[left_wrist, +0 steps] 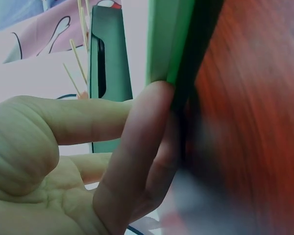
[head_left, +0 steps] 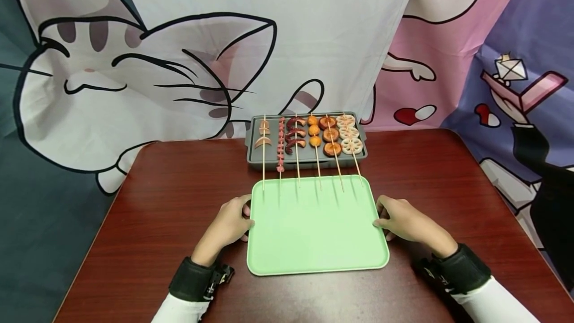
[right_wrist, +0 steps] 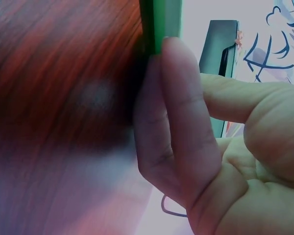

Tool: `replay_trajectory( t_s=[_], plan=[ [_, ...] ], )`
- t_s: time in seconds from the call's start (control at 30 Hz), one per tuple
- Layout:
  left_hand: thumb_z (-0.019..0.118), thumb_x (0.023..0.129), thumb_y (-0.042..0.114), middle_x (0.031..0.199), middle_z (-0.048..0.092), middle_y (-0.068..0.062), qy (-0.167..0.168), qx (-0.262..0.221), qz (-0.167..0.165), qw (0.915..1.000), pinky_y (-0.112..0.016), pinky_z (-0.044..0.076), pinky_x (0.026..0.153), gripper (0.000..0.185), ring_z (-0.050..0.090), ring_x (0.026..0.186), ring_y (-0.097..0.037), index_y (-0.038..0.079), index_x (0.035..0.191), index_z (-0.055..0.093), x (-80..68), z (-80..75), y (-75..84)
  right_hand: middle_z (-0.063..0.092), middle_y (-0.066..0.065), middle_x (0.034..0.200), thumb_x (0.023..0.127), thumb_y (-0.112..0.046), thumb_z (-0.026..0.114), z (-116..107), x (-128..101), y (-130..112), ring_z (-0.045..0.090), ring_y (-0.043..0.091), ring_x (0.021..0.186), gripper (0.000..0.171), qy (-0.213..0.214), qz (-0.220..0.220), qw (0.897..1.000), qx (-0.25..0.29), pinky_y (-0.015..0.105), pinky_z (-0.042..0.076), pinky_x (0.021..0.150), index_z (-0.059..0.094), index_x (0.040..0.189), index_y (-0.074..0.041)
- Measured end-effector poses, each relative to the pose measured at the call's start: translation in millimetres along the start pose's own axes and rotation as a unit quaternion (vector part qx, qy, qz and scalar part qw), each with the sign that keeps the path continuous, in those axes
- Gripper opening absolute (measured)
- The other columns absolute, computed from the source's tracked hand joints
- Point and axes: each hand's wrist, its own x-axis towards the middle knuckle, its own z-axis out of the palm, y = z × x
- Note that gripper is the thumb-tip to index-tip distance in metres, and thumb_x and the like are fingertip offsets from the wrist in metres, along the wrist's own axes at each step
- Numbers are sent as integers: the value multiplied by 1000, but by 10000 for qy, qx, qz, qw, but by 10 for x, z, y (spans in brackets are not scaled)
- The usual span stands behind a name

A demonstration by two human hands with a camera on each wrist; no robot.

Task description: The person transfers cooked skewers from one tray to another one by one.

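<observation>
A light green tray (head_left: 318, 243) lies on the table in front of a grey pan in the head view. My left hand (head_left: 230, 221) holds its left edge, with the thumb over the rim and the other fingers at the side. On the opposite edge my right hand (head_left: 403, 218) grips in the same way. Close up in the left wrist view, fingers (left_wrist: 147, 122) press against the green rim (left_wrist: 161, 49). The right wrist view shows fingertips right at the tray's edge (right_wrist: 169, 19); some fingers go out of sight behind it.
Just behind the tray stands the grey pan (head_left: 271, 153) with several food skewers, including lotus root slices (head_left: 349, 132) and orange balls (head_left: 314, 130). Their sticks (head_left: 338, 173) reach over the tray's far edge. A printed curtain (head_left: 314, 39) hangs behind the brown table (head_left: 179, 183).
</observation>
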Motion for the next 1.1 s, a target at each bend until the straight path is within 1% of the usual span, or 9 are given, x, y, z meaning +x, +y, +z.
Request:
replay_trajectory(
  t_s=[0.23, 0.4, 0.53, 0.73, 0.87, 0.97, 1.03, 1.1],
  plan=[
    [64, 86, -15, 89, 52, -14, -20, 53, -9, 10000, -32, 59, 45, 62, 55, 50, -17, -6, 146, 50, 50, -38, -18, 61, 8, 79, 94, -6, 73, 8, 36, -23, 66, 14, 54, 20, 5, 80, 10000, 26, 28, 59, 51, 55, 100, 1],
    [64, 87, -14, 92, 53, -16, -41, -141, -48, 9999, -33, 60, 47, 62, 57, 54, -19, -4, 147, 51, 72, -48, -45, 63, 8, 80, 94, -6, 73, -1, 50, -21, 67, 15, 55, 21, 25, 112, 9999, 80, 28, 59, 51, 55, 101, 1],
    [66, 88, -12, 95, 54, -15, -101, -315, -149, 9993, -34, 61, 49, 64, 60, 59, -20, -2, 149, 49, 75, -50, -60, 64, 7, 79, 94, -6, 74, -5, 58, -10, 67, 15, 55, 20, 45, 43, 9999, 92, 29, 59, 50, 55, 100, 1],
    [67, 88, -12, 95, 54, -15, -92, -400, -171, 9990, -34, 62, 50, 65, 61, 60, -20, -2, 149, 48, 70, -49, -78, 66, 3, 78, 93, -13, 75, -50, 67, -7, 64, 13, 56, 19, 108, -70, 9997, -185, 28, 57, 51, 60, 98, -2],
    [67, 88, -13, 95, 54, -15, -60, -423, -186, 9989, -33, 62, 49, 65, 62, 60, -20, -2, 149, 49, 65, -41, -87, 68, 0, 82, 94, -20, 75, -123, 88, -23, 62, 10, 66, 19, 412, -252, 9962, -719, 27, 54, 59, 66, 101, -3],
    [68, 88, -12, 96, 55, -15, -39, -407, -205, 9990, -33, 61, 49, 65, 61, 62, -20, -1, 149, 49, 72, -37, -89, 69, -1, 87, 95, -20, 74, -199, 119, -38, 62, 10, 77, 19, 743, -403, 9915, -993, 27, 51, 66, 69, 105, -4],
    [68, 88, -11, 96, 55, -15, -29, -398, -212, 9990, -33, 61, 49, 65, 60, 63, -21, -1, 149, 49, 74, -39, -88, 69, -1, 89, 96, -18, 73, -252, 141, -54, 62, 12, 82, 18, 894, -485, 9900, -974, 27, 51, 69, 70, 108, -5],
    [68, 89, -11, 96, 55, -15, -21, -388, -216, 9990, -33, 61, 49, 65, 60, 65, -21, -1, 150, 48, 72, -41, -91, 70, -1, 93, 97, -16, 71, -300, 162, -74, 63, 14, 87, 18, 970, -552, 9902, -834, 27, 51, 70, 70, 111, -5]
  ],
)
